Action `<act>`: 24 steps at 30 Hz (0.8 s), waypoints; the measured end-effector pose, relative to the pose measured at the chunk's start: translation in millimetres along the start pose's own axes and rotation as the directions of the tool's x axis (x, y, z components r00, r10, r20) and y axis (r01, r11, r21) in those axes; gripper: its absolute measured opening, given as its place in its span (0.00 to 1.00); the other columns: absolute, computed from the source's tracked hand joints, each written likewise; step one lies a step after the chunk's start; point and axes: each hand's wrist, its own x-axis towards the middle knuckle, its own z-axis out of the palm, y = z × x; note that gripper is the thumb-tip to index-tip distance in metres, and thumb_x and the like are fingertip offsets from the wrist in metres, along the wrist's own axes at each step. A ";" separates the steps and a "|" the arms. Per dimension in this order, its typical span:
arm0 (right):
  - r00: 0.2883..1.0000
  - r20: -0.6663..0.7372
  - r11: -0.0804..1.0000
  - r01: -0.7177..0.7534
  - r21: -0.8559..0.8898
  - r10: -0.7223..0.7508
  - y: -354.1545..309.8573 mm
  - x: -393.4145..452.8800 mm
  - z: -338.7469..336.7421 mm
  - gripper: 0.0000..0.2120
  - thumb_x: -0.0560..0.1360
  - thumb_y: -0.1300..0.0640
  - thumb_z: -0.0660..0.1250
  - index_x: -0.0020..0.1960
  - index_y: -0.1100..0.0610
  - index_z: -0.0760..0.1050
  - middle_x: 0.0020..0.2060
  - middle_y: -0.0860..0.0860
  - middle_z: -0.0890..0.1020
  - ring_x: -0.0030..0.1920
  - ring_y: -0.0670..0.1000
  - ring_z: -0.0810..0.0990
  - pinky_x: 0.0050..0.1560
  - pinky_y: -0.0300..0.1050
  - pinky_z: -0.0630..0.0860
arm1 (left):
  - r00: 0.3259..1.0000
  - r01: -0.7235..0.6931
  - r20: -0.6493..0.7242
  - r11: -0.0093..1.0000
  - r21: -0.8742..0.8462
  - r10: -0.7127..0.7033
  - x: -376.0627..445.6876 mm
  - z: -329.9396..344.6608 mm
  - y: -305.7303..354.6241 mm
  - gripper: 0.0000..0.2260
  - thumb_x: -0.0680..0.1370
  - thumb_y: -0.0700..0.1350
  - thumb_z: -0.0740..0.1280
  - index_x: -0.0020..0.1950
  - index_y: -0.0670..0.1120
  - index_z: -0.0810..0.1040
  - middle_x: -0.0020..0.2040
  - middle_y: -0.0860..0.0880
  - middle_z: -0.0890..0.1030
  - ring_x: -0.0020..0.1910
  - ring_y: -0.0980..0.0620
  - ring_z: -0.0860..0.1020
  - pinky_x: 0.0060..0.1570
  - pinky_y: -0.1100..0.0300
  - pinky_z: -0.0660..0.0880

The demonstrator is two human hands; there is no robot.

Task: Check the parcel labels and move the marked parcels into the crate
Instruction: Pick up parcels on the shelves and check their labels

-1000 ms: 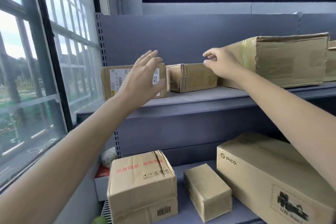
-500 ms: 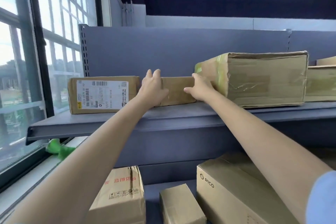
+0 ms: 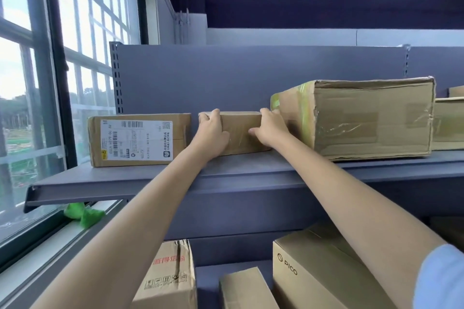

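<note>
Reaching up from near: light-blue sleeve (image 3: 438, 281) at the right edge, three cartons on the lower shelf — red-printed box (image 3: 167, 275) left, small plain box (image 3: 244, 288) middle, PICO box (image 3: 324, 271) right — and a green scrap (image 3: 84, 213) on the window sill at left. Gripping the small parcel (image 3: 241, 133) on the upper shelf (image 3: 155, 178) at both ends: left hand (image 3: 212, 133) with fingers curled over its left top edge, right hand (image 3: 270, 129) curled round its right end, thumb on the front face. Standing just left of it, labelled parcel (image 3: 139, 139) with barcode label facing out; just right, large taped carton (image 3: 364, 118), further boxes (image 3: 449, 120) beyond at far right.
</note>
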 end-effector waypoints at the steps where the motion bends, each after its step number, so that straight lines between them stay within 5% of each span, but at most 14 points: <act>1: 1.000 -0.017 1.000 -0.004 0.008 0.004 -0.8 -2.7 -2.0 0.27 0.75 0.52 0.66 0.69 0.59 0.62 0.70 0.60 0.62 0.63 0.59 0.72 0.61 0.50 0.71 | 1.000 -0.004 -0.020 1.000 -0.010 0.004 -2.0 -0.9 1.8 0.18 0.77 0.36 0.57 0.67 0.39 0.62 0.68 0.40 0.62 0.55 0.43 0.69 0.46 0.64 0.59; 5: 0.993 -0.119 1.000 0.000 0.018 0.003 -7.0 -22.0 -10.7 0.23 0.75 0.52 0.67 0.65 0.61 0.67 0.67 0.61 0.66 0.61 0.59 0.72 0.60 0.51 0.72 | 0.994 -0.005 -0.111 0.998 -0.065 -0.002 -11.7 -6.9 3.9 0.19 0.78 0.39 0.59 0.68 0.40 0.64 0.67 0.41 0.67 0.63 0.42 0.68 0.53 0.59 0.64; 11: 0.974 -0.220 0.992 0.071 0.105 -0.047 -16.2 -76.0 -22.2 0.22 0.74 0.53 0.67 0.64 0.61 0.68 0.62 0.59 0.68 0.61 0.59 0.70 0.62 0.51 0.68 | 0.954 -0.054 -0.298 0.966 -0.254 -0.025 -43.6 -20.8 9.9 0.15 0.78 0.38 0.58 0.65 0.40 0.69 0.59 0.46 0.71 0.57 0.50 0.69 0.40 0.70 0.58; 17: 0.925 -0.372 0.953 0.178 0.244 -0.078 -18.3 -144.6 -39.9 0.23 0.75 0.57 0.66 0.68 0.60 0.68 0.66 0.56 0.65 0.66 0.53 0.66 0.57 0.28 0.55 | 0.873 -0.238 -0.481 0.929 -0.283 0.077 -94.5 -33.3 11.5 0.12 0.79 0.42 0.61 0.61 0.43 0.73 0.61 0.49 0.75 0.63 0.50 0.71 0.53 0.68 0.64; 19: 0.892 -0.444 0.924 0.239 0.299 -0.087 -18.5 -163.3 -39.3 0.21 0.74 0.58 0.68 0.66 0.59 0.70 0.63 0.55 0.67 0.60 0.51 0.71 0.64 0.34 0.61 | 0.842 -0.295 -0.532 0.898 -0.325 0.085 -109.1 -37.0 9.9 0.08 0.78 0.42 0.62 0.55 0.43 0.76 0.59 0.54 0.72 0.64 0.53 0.70 0.55 0.74 0.65; 21: 0.870 -0.487 0.877 0.289 0.384 -0.074 -16.6 -175.3 -36.2 0.20 0.72 0.58 0.70 0.63 0.57 0.72 0.57 0.51 0.66 0.53 0.42 0.70 0.63 0.47 0.69 | 0.821 -0.319 -0.569 0.872 -0.372 0.057 -120.9 -41.0 6.8 0.02 0.77 0.42 0.64 0.49 0.45 0.75 0.54 0.55 0.72 0.58 0.56 0.71 0.47 0.82 0.63; 24: 0.886 -0.464 0.806 0.273 0.526 0.003 -13.8 -181.7 -38.5 0.24 0.71 0.55 0.70 0.65 0.53 0.67 0.56 0.47 0.66 0.55 0.40 0.68 0.63 0.45 0.69 | 0.831 -0.298 -0.556 0.833 -0.466 -0.014 -127.0 -48.1 -1.6 0.10 0.75 0.44 0.68 0.51 0.47 0.68 0.55 0.51 0.72 0.55 0.55 0.72 0.46 0.77 0.67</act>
